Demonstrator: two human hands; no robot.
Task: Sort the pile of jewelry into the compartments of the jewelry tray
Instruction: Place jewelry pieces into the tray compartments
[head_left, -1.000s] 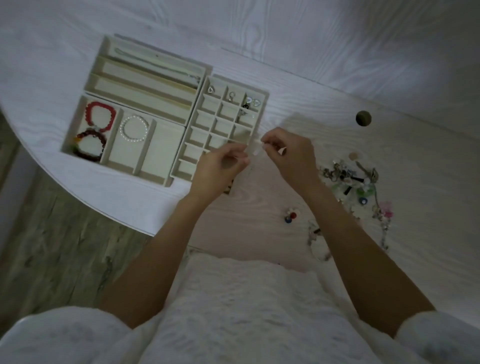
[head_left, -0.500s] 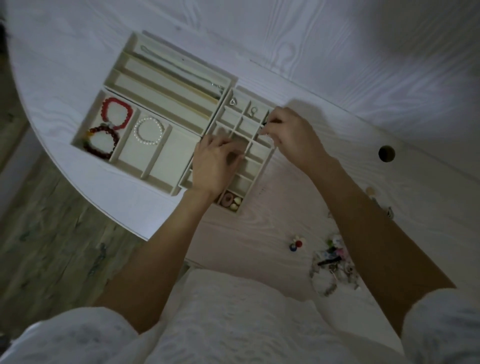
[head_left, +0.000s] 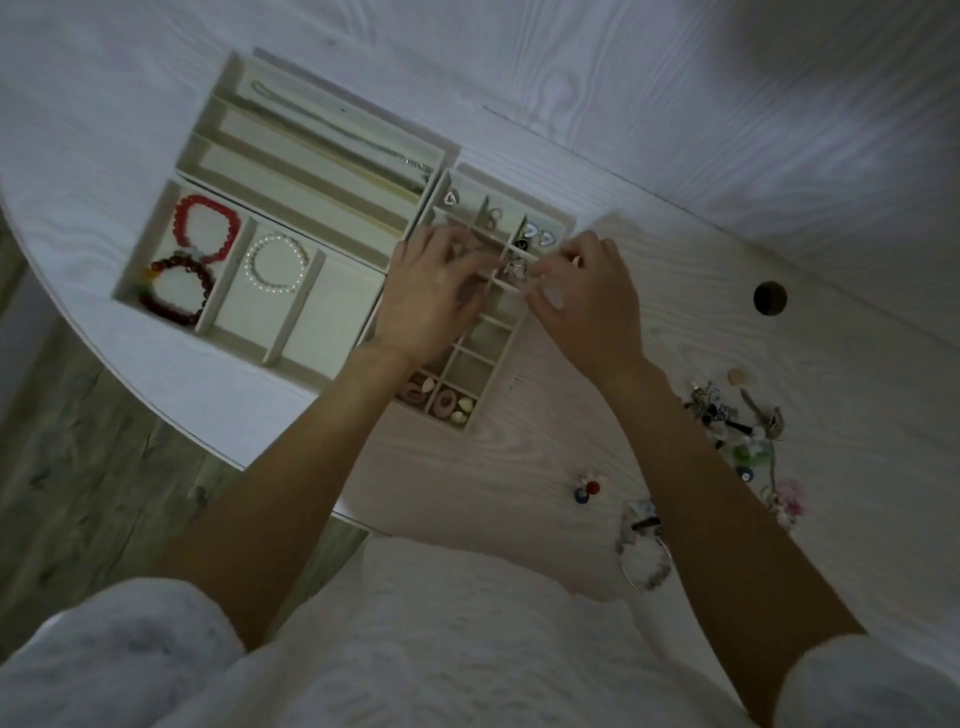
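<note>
In the head view, both hands are over the small-cell section of the beige fabric-lined jewelry tray (head_left: 332, 171), which lies on the pale wood-grain table (head_left: 779, 156). The left hand (head_left: 431, 296) has its fingers bent down into the cells; I cannot tell if it holds anything. The right hand (head_left: 587, 306) seems to pinch something small and pale at its fingertips, just beside a cell with a small silver piece (head_left: 514, 270); the picture is too dark and blurred to be sure.

The unsorted pile of mixed small jewelry (head_left: 737, 421) lies well to the right, near the right forearm, with a red-and-blue bead piece (head_left: 589, 491) and a silvery bracelet (head_left: 644, 551) nearer to the person.

I see several risks. The cells are narrow, so a small piece released a little to one side could fall into a neighbouring cell. The two hands are very close, and one could knock the other's piece. The right forearm, when it goes back to the pile, could sweep the loose pieces toward the near table edge.
</note>
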